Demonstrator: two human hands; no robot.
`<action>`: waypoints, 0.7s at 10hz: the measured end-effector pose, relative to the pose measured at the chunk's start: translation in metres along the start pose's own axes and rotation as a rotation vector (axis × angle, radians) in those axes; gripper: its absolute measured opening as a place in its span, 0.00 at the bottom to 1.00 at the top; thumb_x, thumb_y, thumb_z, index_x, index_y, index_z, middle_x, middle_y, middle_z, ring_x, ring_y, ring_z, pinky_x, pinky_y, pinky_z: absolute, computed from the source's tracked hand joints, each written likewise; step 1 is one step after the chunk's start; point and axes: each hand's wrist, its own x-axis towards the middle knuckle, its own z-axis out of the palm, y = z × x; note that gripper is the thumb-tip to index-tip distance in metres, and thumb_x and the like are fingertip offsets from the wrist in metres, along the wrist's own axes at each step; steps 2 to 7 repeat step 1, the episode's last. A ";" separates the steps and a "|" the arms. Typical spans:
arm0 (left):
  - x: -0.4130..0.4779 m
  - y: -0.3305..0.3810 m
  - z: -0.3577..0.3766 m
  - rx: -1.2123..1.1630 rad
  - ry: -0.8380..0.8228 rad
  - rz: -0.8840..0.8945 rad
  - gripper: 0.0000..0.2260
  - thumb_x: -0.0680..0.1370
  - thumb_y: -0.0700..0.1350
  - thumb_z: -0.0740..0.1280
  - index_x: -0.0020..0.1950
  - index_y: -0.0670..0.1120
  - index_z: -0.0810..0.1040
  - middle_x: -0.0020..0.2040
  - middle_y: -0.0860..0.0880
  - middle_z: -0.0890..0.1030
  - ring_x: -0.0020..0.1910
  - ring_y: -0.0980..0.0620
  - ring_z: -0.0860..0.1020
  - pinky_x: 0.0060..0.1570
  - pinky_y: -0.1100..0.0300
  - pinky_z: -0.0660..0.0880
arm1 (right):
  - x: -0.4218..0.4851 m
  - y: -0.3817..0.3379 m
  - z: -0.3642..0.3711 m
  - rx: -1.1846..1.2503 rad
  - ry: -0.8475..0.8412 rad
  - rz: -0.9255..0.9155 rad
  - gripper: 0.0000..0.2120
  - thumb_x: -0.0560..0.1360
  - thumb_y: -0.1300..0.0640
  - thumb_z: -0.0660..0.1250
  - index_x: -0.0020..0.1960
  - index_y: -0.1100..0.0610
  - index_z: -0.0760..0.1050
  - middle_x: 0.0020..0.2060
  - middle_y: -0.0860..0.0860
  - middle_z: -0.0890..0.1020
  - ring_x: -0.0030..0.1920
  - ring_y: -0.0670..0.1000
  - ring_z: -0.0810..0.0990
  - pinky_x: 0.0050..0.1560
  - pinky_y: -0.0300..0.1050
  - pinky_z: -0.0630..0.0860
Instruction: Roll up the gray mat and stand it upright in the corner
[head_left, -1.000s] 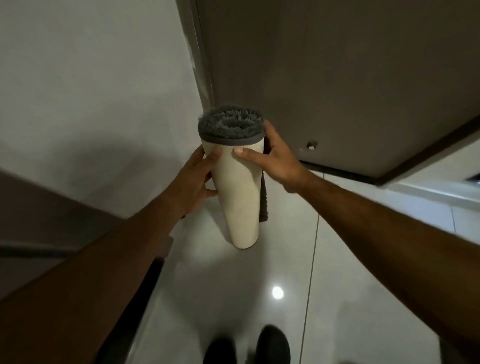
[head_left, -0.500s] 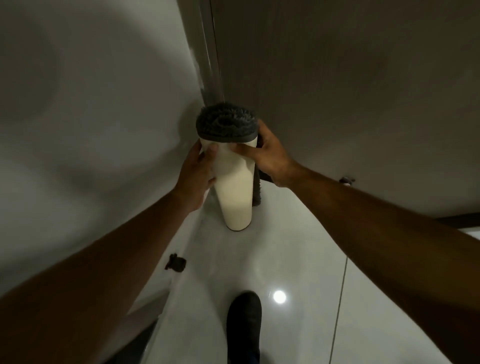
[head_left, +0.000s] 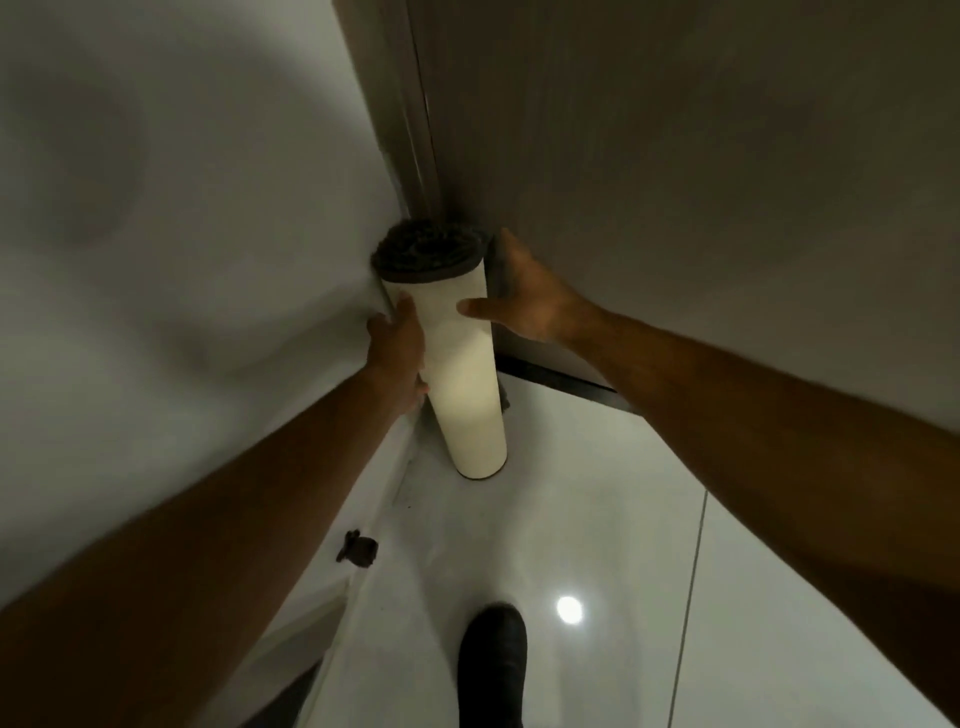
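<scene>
The gray mat (head_left: 460, 374) is rolled into a tube, its cream backing outward and dark gray pile showing at the top end. It stands upright with its lower end on the glossy floor, in the corner where the white wall meets the dark door. My left hand (head_left: 397, 353) grips the roll's left side. My right hand (head_left: 524, 296) holds its upper right side, thumb across the front and fingers behind. A loose dark edge of the mat hangs along the right side.
White wall (head_left: 182, 260) on the left, dark door (head_left: 675, 182) on the right with its frame in the corner. A small black door stopper (head_left: 357, 546) sits at the wall's base. My dark shoe (head_left: 492, 657) is on the white tiled floor (head_left: 597, 519).
The roll has gone from held above the floor to standing on it, deeper in the corner. Both hands kept their hold and I stepped closer.
</scene>
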 end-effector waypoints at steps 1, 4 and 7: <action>-0.022 0.004 0.008 0.080 0.206 0.155 0.32 0.82 0.58 0.58 0.80 0.45 0.52 0.78 0.40 0.60 0.74 0.38 0.63 0.73 0.42 0.62 | -0.049 -0.002 -0.024 -0.095 0.039 -0.007 0.33 0.73 0.42 0.73 0.73 0.53 0.68 0.68 0.53 0.77 0.65 0.54 0.76 0.60 0.48 0.76; -0.022 0.004 0.008 0.080 0.206 0.155 0.32 0.82 0.58 0.58 0.80 0.45 0.52 0.78 0.40 0.60 0.74 0.38 0.63 0.73 0.42 0.62 | -0.049 -0.002 -0.024 -0.095 0.039 -0.007 0.33 0.73 0.42 0.73 0.73 0.53 0.68 0.68 0.53 0.77 0.65 0.54 0.76 0.60 0.48 0.76; -0.022 0.004 0.008 0.080 0.206 0.155 0.32 0.82 0.58 0.58 0.80 0.45 0.52 0.78 0.40 0.60 0.74 0.38 0.63 0.73 0.42 0.62 | -0.049 -0.002 -0.024 -0.095 0.039 -0.007 0.33 0.73 0.42 0.73 0.73 0.53 0.68 0.68 0.53 0.77 0.65 0.54 0.76 0.60 0.48 0.76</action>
